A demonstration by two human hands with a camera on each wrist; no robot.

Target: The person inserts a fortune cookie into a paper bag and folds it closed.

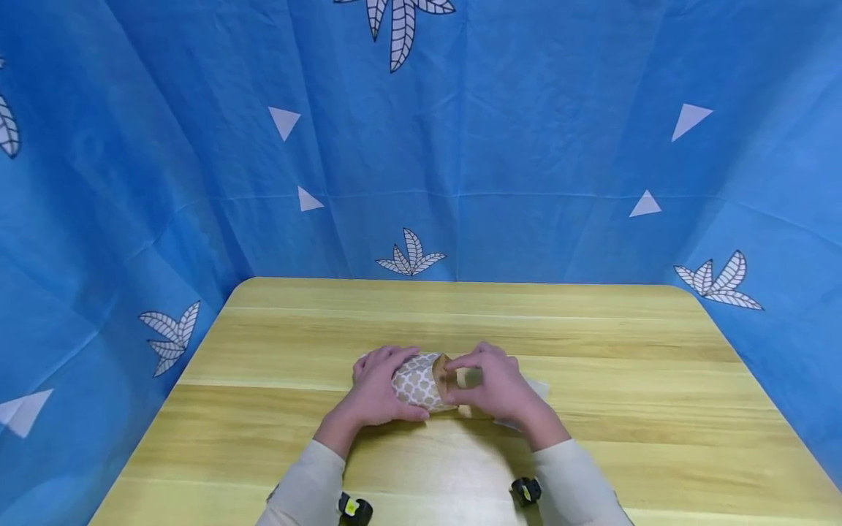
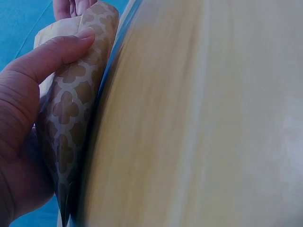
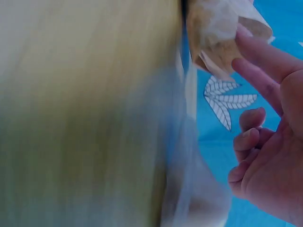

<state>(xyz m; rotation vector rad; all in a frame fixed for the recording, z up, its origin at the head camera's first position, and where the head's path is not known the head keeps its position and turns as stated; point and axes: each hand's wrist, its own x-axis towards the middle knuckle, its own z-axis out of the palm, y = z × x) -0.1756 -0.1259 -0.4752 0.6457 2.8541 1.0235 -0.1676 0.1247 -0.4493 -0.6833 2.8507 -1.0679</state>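
A paper bag (image 1: pixel 419 381) with a tan and white lattice pattern lies on its side in the middle of the table, its brown mouth facing right. My left hand (image 1: pixel 378 387) grips the bag's body, the thumb laid along its near side, as the left wrist view shows on the patterned paper (image 2: pixel 66 111). At the mouth, my right hand (image 1: pixel 495 383) holds the edge between thumb and index finger. In the right wrist view, those two digits reach the creased brown rim (image 3: pixel 215 54), while the other fingers of the right hand (image 3: pixel 272 151) stay curled back.
Beneath the right wrist lies a pale translucent sheet (image 1: pixel 541 387) on the wood-grain table (image 1: pixel 658 409). Small black devices (image 1: pixel 356 509) sit by both sleeves. A blue curtain (image 1: pixel 526 146) with leaf and triangle prints surrounds the table's back and sides.
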